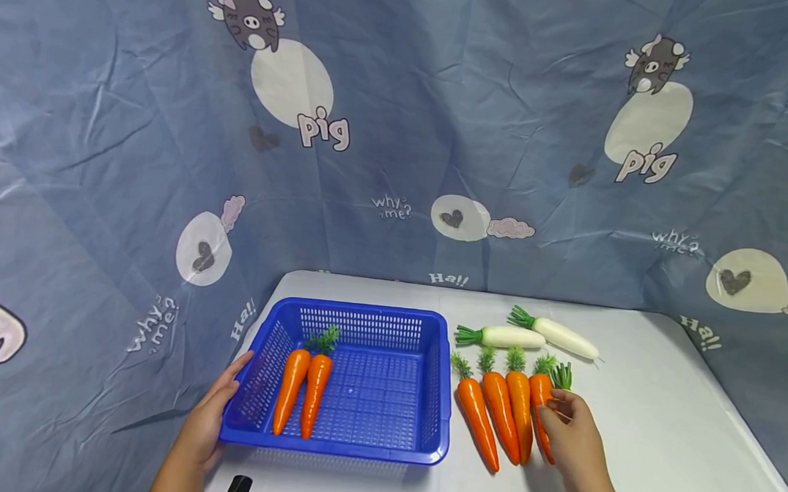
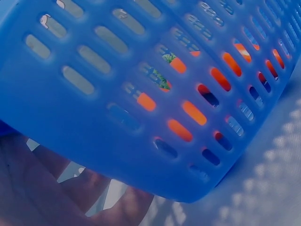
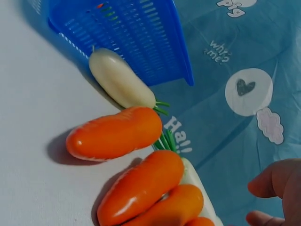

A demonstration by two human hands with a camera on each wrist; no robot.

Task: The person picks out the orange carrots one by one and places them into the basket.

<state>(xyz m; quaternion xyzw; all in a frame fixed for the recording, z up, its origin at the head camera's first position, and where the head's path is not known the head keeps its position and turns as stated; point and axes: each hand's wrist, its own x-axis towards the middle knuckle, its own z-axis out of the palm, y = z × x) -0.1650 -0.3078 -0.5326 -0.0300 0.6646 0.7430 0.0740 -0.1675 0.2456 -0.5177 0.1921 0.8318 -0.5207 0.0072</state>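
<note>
My left hand (image 1: 204, 421) rests against the left side of a blue plastic basket (image 1: 247, 436), fingertips at its rim. In the left wrist view its fingers (image 2: 84, 188) spread along the basket's edge. Two toy carrots (image 1: 290, 392) with leafy tops lie inside. My right hand (image 1: 573, 434) is over the right end of a row of orange carrots (image 1: 507, 405), beside green stalks (image 1: 562, 376) whose lower part it hides. In the right wrist view the thumb (image 3: 270, 183) and a finger are apart, nothing visible between them; a white radish (image 3: 120, 77) lies near the basket.
Two white radishes (image 1: 512, 337) with green stalks lie behind the carrot row. The white tabletop (image 1: 664, 419) extends right of my right hand. A blue printed cloth (image 1: 399, 129) hangs at the back and sides. A black object (image 1: 240, 487) shows below my left hand.
</note>
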